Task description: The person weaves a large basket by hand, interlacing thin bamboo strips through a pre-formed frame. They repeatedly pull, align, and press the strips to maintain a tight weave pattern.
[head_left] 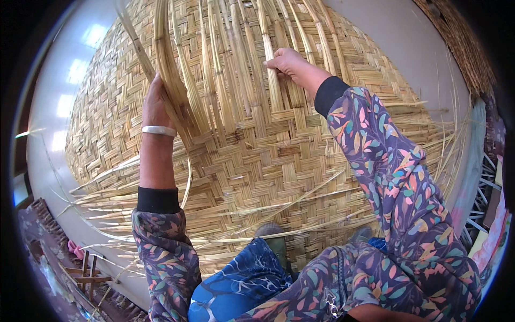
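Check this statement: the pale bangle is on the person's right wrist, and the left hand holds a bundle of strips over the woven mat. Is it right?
Not quite. The head view shows the pale bangle on the person's left wrist, not the right. The rest stands: the left hand holds a bundle of strips over the woven mat.

Single head-worn fisheye view: looks steeply down from wearer's side, fairly near woven mat (300,145); mat fills middle.
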Action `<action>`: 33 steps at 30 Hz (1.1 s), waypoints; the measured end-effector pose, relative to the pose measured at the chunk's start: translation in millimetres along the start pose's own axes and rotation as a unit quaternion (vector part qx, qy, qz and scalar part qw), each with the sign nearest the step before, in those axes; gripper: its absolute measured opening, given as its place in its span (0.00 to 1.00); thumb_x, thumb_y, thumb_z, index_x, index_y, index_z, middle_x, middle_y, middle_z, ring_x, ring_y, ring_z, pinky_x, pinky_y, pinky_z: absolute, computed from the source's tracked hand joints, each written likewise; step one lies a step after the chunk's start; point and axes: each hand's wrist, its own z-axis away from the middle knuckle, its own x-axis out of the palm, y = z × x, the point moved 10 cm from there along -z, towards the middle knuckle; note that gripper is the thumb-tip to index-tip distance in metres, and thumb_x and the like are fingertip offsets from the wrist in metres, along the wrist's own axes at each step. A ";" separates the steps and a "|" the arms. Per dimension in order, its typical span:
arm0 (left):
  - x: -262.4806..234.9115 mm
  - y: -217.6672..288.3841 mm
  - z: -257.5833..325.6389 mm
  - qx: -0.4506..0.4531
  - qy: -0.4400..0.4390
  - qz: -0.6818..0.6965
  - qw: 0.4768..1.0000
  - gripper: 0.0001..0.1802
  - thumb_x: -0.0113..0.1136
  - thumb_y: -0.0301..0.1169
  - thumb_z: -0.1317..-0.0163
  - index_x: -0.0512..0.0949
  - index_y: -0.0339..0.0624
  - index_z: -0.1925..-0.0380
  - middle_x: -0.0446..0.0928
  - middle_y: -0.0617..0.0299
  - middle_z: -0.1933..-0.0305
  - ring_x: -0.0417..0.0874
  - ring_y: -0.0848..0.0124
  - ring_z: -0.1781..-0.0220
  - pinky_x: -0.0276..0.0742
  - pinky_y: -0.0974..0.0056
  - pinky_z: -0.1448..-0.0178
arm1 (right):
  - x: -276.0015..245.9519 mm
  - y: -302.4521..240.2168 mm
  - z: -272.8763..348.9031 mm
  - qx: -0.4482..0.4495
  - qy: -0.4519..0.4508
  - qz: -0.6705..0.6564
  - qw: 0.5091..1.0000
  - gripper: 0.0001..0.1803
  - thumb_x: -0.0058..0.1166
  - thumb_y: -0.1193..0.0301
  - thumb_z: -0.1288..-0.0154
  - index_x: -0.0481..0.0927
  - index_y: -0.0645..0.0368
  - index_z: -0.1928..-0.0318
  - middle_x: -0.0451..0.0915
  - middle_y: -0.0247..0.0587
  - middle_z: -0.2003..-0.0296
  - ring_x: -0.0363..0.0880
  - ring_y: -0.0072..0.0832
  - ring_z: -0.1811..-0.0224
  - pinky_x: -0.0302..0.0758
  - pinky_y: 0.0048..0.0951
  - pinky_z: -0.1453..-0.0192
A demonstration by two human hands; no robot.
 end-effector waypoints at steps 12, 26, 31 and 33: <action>54.4 -47.7 8.9 -0.242 -0.236 -0.056 0.939 0.23 0.42 0.35 0.35 0.63 0.31 0.43 0.63 0.48 0.39 0.69 0.55 0.39 0.75 0.47 0.44 | 8.7 -23.5 34.4 0.037 -0.092 -0.214 0.972 0.15 0.59 0.68 0.44 0.70 0.61 0.61 0.75 0.37 0.69 0.77 0.28 0.66 0.78 0.34 0.61; 2.2 -87.3 -25.6 -0.355 -0.092 -0.284 0.886 0.17 0.62 0.38 0.44 0.74 0.41 0.57 0.75 0.53 0.51 0.80 0.64 0.55 0.81 0.56 0.60 | 24.5 -51.0 43.8 -0.013 -0.168 -0.153 0.974 0.18 0.61 0.59 0.45 0.75 0.58 0.61 0.76 0.31 0.69 0.76 0.20 0.72 0.75 0.26 0.68; 18.8 -90.9 -34.5 -0.249 -0.137 -0.223 0.932 0.13 0.58 0.34 0.41 0.76 0.37 0.60 0.78 0.58 0.56 0.79 0.68 0.53 0.77 0.63 0.49 | 18.7 -54.1 40.2 -0.032 -0.139 -0.151 0.978 0.15 0.61 0.63 0.44 0.75 0.59 0.62 0.77 0.34 0.70 0.77 0.23 0.69 0.78 0.28 0.62; 28.4 -87.7 -27.5 -0.255 -0.124 -0.163 0.945 0.13 0.57 0.33 0.40 0.76 0.34 0.60 0.78 0.55 0.55 0.78 0.65 0.52 0.74 0.61 0.44 | 21.6 -66.8 40.6 -0.034 -0.183 -0.237 0.954 0.15 0.60 0.64 0.44 0.75 0.60 0.60 0.78 0.35 0.69 0.78 0.25 0.65 0.77 0.29 0.60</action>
